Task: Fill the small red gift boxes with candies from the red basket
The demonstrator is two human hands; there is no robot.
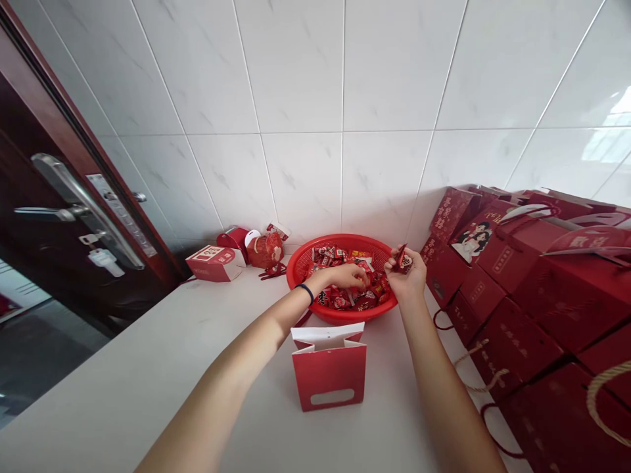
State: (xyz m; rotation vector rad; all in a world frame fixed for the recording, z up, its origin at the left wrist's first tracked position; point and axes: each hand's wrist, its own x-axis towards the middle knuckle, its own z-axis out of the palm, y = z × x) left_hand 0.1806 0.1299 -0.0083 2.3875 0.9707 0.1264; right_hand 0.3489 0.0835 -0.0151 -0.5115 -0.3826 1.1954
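Observation:
A round red basket (305,257) full of red-wrapped candies (340,299) stands on the white counter near the tiled wall. My left hand (345,276) reaches into the basket, fingers curled down on the candies. My right hand (407,270) hovers over the basket's right rim, closed on a few red candy packets (401,257). In front of the basket, nearer to me, a small red paper box (328,368) with a white lining stands open at the top, between my forearms.
Stacked red gift bags with cord handles (517,289) fill the right side of the counter. At the back left lie a red-and-white carton (214,263) and a round red pouch (266,249). A dark door with a metal handle (73,203) is on the left.

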